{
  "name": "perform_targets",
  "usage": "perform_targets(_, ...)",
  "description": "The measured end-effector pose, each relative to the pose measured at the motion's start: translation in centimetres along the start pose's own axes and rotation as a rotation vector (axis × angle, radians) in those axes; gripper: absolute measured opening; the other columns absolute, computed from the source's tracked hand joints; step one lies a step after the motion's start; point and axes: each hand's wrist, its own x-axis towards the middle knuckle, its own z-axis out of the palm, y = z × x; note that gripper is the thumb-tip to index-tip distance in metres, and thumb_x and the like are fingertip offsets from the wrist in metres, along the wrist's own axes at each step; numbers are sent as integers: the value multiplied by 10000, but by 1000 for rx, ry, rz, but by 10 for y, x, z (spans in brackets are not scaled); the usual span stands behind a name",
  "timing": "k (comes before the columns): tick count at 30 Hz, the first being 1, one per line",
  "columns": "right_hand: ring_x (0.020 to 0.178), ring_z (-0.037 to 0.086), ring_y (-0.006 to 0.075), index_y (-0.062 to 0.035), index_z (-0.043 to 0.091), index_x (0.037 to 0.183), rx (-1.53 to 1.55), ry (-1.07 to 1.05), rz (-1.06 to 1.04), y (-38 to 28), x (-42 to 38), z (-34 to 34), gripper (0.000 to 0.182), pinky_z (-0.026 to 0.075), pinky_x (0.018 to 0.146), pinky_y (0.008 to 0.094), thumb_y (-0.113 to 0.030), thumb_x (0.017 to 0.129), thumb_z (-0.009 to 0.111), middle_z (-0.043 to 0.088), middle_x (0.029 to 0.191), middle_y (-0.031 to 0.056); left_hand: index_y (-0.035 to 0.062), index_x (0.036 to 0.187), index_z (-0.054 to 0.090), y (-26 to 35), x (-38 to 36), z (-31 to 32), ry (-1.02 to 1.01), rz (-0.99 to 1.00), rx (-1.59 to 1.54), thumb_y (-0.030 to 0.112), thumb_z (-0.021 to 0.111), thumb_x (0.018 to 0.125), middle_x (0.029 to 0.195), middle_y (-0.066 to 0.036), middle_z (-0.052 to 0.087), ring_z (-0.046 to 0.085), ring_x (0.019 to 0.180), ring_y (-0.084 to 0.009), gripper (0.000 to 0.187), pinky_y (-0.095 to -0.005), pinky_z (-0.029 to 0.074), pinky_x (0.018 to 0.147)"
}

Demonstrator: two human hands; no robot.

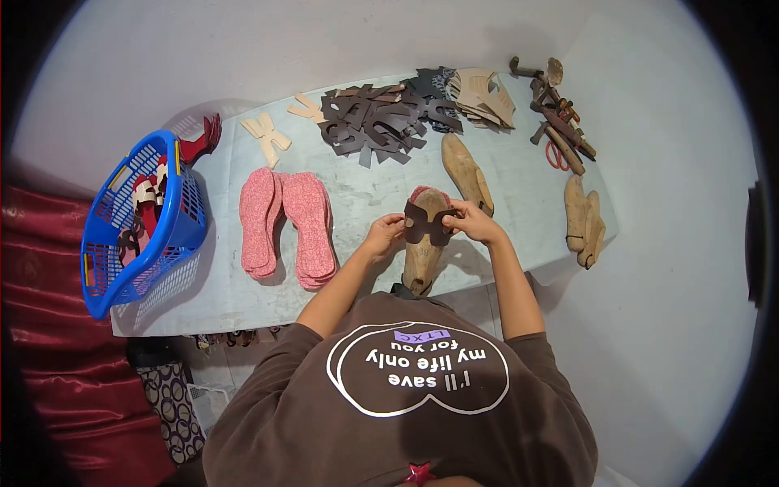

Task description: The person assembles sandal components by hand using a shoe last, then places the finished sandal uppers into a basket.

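Note:
A wooden shoe last (421, 264) points away from me at the table's near edge, with a pink patterned insole (420, 191) showing around its far end. Across the last lies a dark brown cut-out strap piece (428, 227). My left hand (385, 236) pinches the left end of this strap piece, and my right hand (471, 221) pinches its right end. Just beyond my right hand, a second wooden last (465, 170) lies on the table.
Pink insoles (311, 223) lie in two stacks left of my hands. A blue basket (166, 260) holds red and pink pieces. Brown cut pieces (373, 122) and beige sheets (484, 99) are piled at the back. Tools (560, 122) and more lasts (577, 215) lie right.

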Motion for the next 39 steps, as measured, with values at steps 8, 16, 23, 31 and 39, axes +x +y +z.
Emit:
perform_targets(8,722,503,67,-56,526,1083,26,26,-27,2,-2,2,414,421,616,219,-302,764,625,571,859,-20,46,1032,498,-5,-5,9,-89,-84,-135,114,565,810,982,-81,568,562,888,-168,242,-304,460,804)
perform_targets(16,757,520,70,-45,514,1100,34,-16,-35,-2,-1,4,448,435,639,222,-323,765,622,578,892,-7,59,1054,507,26,-14,8,-206,-93,29,189,525,839,1003,-39,551,541,897,-126,252,-269,447,783)
perform_targets(23,744,492,70,-76,491,1139,-31,-21,4,-1,7,4,448,415,622,225,-316,778,601,564,896,-11,21,1059,498,79,-28,67,-111,58,683,266,695,675,960,-79,554,533,874,-136,496,-285,446,738)
perform_targets(31,850,489,126,-110,200,1333,-102,34,-17,-4,14,14,702,421,654,247,-294,781,593,504,1077,86,12,1036,516,70,-20,60,-26,84,775,174,754,612,913,-52,580,538,811,-118,513,-257,440,711)
perform_targets(39,1002,474,220,-53,254,1282,-258,190,-77,-6,23,27,629,390,828,313,-265,791,585,458,1154,192,22,1003,532,71,-27,53,-12,91,551,117,719,665,862,-23,585,537,741,-88,398,-233,436,658)
